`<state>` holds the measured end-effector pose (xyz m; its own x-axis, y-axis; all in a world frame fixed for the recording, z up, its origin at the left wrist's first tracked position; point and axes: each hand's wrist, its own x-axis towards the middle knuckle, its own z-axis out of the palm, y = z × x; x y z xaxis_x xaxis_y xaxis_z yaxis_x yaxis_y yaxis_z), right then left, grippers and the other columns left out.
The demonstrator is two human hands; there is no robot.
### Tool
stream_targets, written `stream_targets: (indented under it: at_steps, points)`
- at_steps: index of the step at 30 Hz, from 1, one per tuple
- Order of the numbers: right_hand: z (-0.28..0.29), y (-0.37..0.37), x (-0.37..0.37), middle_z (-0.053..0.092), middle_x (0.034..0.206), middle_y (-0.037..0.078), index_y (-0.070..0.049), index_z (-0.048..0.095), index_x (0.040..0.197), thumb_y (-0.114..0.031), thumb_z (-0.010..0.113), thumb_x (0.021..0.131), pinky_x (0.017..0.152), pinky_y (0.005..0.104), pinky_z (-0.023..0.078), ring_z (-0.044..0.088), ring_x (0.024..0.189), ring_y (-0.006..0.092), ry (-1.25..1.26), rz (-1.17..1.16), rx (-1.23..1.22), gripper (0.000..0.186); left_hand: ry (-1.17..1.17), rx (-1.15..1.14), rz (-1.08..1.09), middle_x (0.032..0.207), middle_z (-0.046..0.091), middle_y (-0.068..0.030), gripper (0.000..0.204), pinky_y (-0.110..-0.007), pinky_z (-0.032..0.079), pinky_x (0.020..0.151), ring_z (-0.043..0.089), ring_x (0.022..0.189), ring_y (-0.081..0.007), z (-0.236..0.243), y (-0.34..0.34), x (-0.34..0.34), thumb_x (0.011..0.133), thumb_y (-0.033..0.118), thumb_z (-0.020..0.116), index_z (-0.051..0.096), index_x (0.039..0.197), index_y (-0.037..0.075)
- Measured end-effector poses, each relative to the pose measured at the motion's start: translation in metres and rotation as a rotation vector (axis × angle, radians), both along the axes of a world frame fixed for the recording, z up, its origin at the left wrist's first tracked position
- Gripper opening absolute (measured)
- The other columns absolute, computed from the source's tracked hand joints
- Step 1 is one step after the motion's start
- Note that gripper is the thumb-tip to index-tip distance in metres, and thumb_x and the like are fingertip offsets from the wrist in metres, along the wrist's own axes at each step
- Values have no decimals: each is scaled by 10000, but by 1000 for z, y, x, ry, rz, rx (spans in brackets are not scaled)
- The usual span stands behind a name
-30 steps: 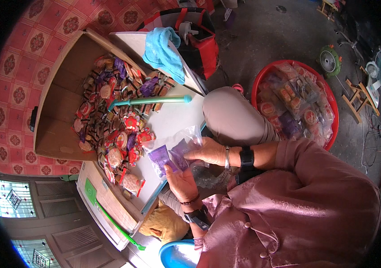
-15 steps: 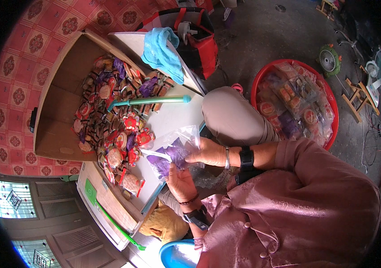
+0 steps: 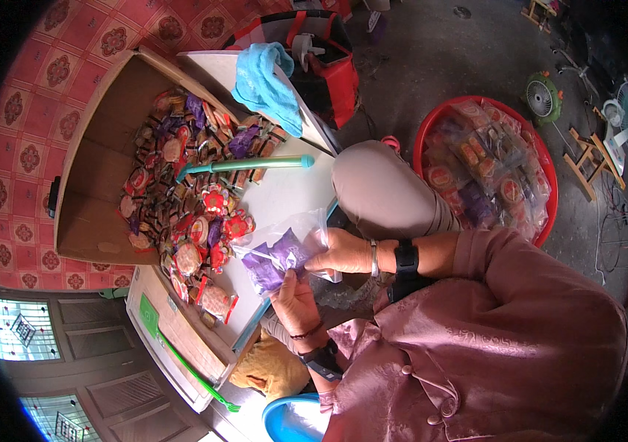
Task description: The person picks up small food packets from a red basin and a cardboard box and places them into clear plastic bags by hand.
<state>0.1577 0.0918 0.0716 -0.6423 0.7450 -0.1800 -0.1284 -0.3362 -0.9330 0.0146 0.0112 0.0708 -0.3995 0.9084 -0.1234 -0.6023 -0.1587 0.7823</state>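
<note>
My right hand is closed around the edge of a clear plastic bag with purple packets in it, its thumb pressed against the plastic. My left hand pinches the lower side of the same bag between thumb and fingers. A pale strip crosses the purple packets. The bag is held just above the edge of a white tabletop. Beside it lies a heap of small wrapped snacks, spilling out of a cardboard box.
A teal tube-handled tool lies across the heap. A blue cloth drapes over a white panel. A red tub holds several filled clear bags. A green long-handled swatter, blue basin and small green fan stand around.
The purple packets have shifted and look more spread out within the bag. My left thumb has moved slightly along the bag's lower side; my right hand has barely moved.
</note>
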Motion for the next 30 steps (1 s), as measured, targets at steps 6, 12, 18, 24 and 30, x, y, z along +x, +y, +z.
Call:
stream_targets:
  at_steps: [6,12,18,24,30]
  points:
    - [-3,-1,0,588,766,39,-20,545,963,-169,617,905,444,231,469,537,528,78,179,-6,-149,175,-217,-25,2,1070,644,-118,236,-374,484,907,610,1000,-222,-15,0,-15,865,14,569,580,1097,-26]
    - [-2,2,-4,581,841,7,-40,570,993,-254,681,867,559,235,475,541,657,67,151,11,-68,272,-137,-39,54,1047,645,-108,168,-340,484,880,606,958,-204,-26,1,-16,875,35,573,615,1029,-16]
    - [-1,2,-3,632,812,-19,-35,665,937,-262,748,813,597,230,451,544,722,57,204,-57,-105,272,15,-125,-66,1176,599,-115,401,-352,441,950,571,1054,-211,-34,-2,-15,840,82,621,541,1220,-19]
    - [-10,7,-11,611,811,-1,11,628,988,-143,703,815,581,243,468,532,689,74,74,-148,-41,243,-61,-181,-161,1158,591,-165,340,-363,460,946,572,1040,-232,-47,2,-23,870,35,583,530,1187,-76]
    - [-7,14,-10,612,835,19,28,609,993,-90,649,813,630,265,464,529,749,87,163,-168,-45,218,-32,-152,-101,1200,565,-168,448,-369,459,958,557,1079,-254,-36,10,-9,858,152,633,500,1209,-92]
